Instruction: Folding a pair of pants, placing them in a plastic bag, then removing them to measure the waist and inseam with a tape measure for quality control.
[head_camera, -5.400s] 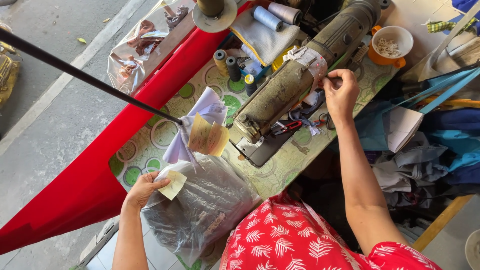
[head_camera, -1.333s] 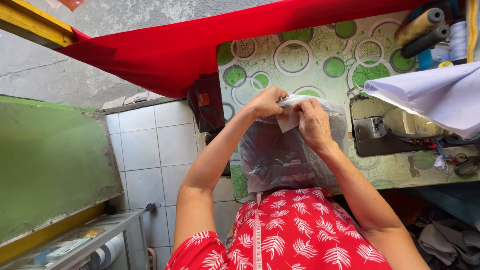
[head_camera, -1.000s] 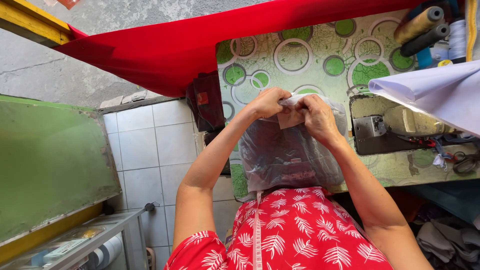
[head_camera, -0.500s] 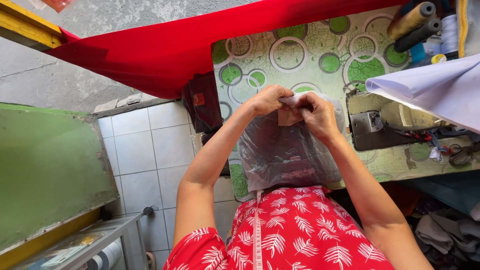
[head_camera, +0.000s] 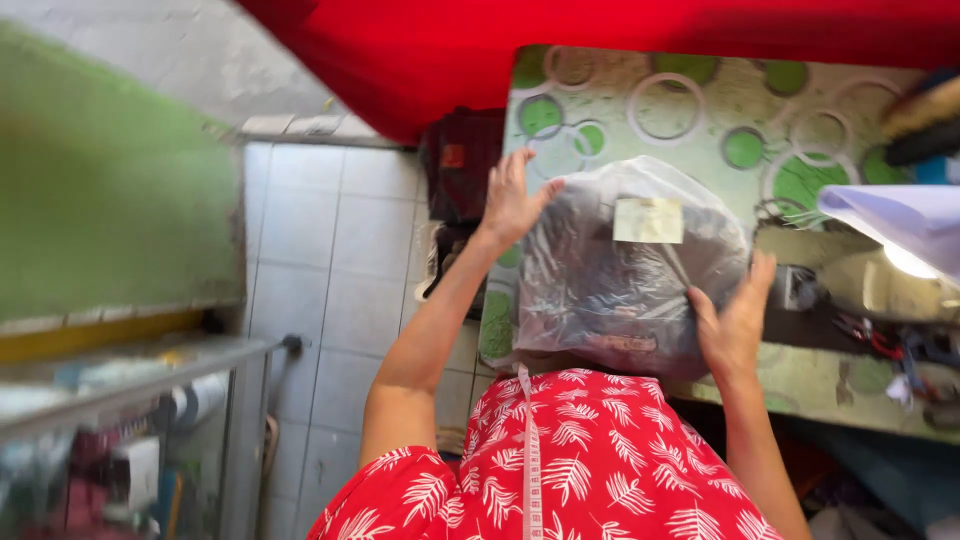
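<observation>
Now the clear plastic bag (head_camera: 620, 290) of dark cloth, its paper label (head_camera: 648, 220) tucked inside, lies bundled on the bench (head_camera: 640, 100) between both hands: left hand (head_camera: 512, 200) open against its side, right hand (head_camera: 735, 325) cupping its opposite edge.

We press our left hand (head_camera: 512, 200) and right hand (head_camera: 735, 325) flat against opposite sides of a clear plastic bag (head_camera: 620, 280) of dark cloth, at the bench's (head_camera: 700, 110) near left corner.
</observation>
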